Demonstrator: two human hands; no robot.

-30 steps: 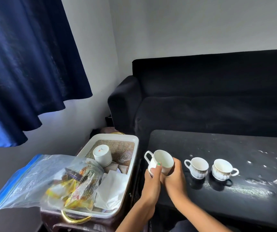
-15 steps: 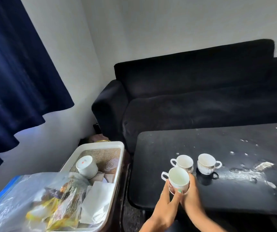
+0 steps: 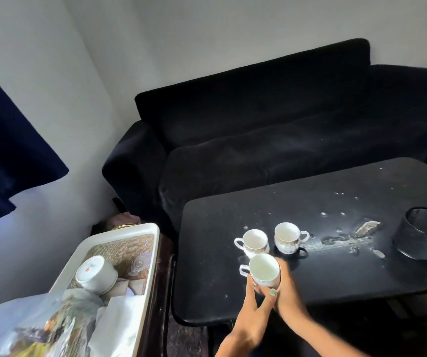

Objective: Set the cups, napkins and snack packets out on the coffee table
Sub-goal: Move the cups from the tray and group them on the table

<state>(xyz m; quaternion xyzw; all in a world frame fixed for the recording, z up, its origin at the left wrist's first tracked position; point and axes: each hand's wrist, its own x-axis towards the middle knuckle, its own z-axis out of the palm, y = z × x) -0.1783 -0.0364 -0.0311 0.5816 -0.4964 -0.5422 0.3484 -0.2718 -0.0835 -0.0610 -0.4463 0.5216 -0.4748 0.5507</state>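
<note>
My left hand point(image 3: 255, 297) and my right hand point(image 3: 285, 289) together hold a white cup point(image 3: 263, 269) upright just above the black coffee table point(image 3: 207, 279), near its front edge. Two more white cups with gold trim, one point(image 3: 254, 241) on the left and one point(image 3: 287, 236) on the right, stand on the table just behind it. Left of the table, a white tray point(image 3: 153, 256) holds an upturned cup point(image 3: 95, 272), white napkins point(image 3: 115, 320) and a clear bag of snack packets point(image 3: 26, 328).
A dark round container point(image 3: 422, 234) stands at the table's right side, with white scraps and a torn patch point(image 3: 367, 225) beside it. A black sofa point(image 3: 271, 140) runs behind the table. A blue curtain point(image 3: 6, 140) hangs at the left.
Both hands carried the cup from the table's left edge rightward to just in front of the two standing cups. The view swung right, revealing the dark container.
</note>
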